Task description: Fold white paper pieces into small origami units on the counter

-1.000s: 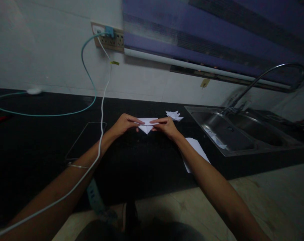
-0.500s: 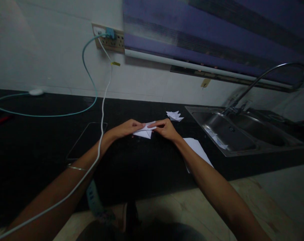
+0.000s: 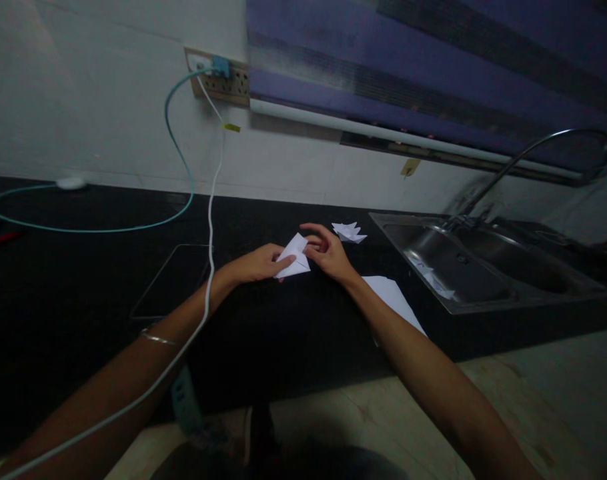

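A small piece of folded white paper [image 3: 297, 248] is held over the dark countertop. My left hand [image 3: 261, 264] grips it at its left side, thumb lying across the face of the paper. At its right edge is my right hand [image 3: 329, 253], with the index finger raised and apart and the thumb close to the paper. Whether the right thumb touches the paper I cannot tell. Beyond my right hand lies a pointed, folded white paper shape [image 3: 349, 232]. White paper sheets [image 3: 391, 300] lie partly under my right forearm.
A steel sink [image 3: 423, 233] with a curved faucet [image 3: 523, 147] is at the right. A dark phone-like slab [image 3: 171, 283] rests left of my hands. One white cable [image 3: 211, 233] hangs across my left arm from the wall socket [image 3: 223, 80]; a teal cable [image 3: 133, 231] loops on the counter [image 3: 293, 340].
The folded paper has turned and tilted upward in my left hand. My right hand has loosened from its pinch, its index finger lifting away.
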Motion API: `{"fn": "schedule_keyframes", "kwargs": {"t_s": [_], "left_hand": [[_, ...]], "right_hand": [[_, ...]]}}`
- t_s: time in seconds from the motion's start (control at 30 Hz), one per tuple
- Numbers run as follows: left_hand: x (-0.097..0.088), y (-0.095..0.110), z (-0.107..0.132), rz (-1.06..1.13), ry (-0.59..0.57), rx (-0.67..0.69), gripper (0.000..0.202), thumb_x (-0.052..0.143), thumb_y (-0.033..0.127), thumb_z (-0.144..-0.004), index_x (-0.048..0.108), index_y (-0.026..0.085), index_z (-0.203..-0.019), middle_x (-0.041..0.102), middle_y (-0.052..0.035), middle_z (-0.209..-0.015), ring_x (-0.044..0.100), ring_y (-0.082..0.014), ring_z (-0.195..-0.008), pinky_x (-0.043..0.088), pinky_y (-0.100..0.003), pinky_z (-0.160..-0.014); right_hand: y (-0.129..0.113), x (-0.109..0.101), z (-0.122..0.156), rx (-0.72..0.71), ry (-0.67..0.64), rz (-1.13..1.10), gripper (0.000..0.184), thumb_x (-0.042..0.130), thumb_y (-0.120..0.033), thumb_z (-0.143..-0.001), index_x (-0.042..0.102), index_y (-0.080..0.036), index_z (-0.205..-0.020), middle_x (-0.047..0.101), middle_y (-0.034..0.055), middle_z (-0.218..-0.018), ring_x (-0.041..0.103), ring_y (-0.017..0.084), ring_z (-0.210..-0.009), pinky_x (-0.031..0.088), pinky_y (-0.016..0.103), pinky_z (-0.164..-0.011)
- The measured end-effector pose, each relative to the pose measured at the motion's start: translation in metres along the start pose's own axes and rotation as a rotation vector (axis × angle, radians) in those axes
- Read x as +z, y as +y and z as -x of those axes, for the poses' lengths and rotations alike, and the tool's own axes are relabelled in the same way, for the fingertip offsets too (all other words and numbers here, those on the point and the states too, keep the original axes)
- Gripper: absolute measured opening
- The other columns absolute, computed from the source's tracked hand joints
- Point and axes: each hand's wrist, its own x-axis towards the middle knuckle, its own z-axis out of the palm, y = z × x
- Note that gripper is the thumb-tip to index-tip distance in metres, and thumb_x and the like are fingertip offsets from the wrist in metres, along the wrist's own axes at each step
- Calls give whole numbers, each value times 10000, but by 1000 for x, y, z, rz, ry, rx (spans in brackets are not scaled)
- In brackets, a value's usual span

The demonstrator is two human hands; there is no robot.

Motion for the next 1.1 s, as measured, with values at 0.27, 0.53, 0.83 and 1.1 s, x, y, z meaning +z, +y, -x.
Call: {"fn": "schedule_keyframes", "kwargs": {"t_s": [0.27, 0.53, 0.83, 1.1], "left_hand": [[6, 2, -1, 54, 124, -51, 334, 562, 438, -888, 632, 144, -748, 602, -26, -596, 517, -111, -490, 362, -209, -447], [13, 7, -2, 12, 138, -39, 368, 551, 475, -879, 633, 136, -762, 609, -22, -621, 527, -119, -504, 369, -220, -463], [6, 8, 2, -63, -35, -10, 538, 441, 524, -943, 605, 149, -593, 610, -31, -530, 524, -105, -468, 391, -215, -506], [4, 3, 1, -59, -87, 64, 614, 339, 561, -974, 601, 158, -594, 626, -26, -528, 548, -104, -486, 409, -212, -543]], "right_hand": [[6, 8, -2, 220, -8, -156, 557, 726, -526, -733, 579, -240, -1188, 630, 0, -745, 563, 134, -633, 449, 262, -578], [4, 14, 0, 230, 24, -172, 387, 792, -501, -657, 671, -174, -825, 642, -4, -658, 546, 113, -554, 413, 239, -536], [11, 7, -5, 169, 129, -187, 408, 745, -573, -691, 649, -181, -746, 621, 10, -685, 525, 128, -600, 416, 259, -570], [12, 3, -6, 127, 155, -204, 387, 721, -553, -730, 614, -189, -657, 549, -16, -612, 486, 124, -582, 388, 254, -554]]}}
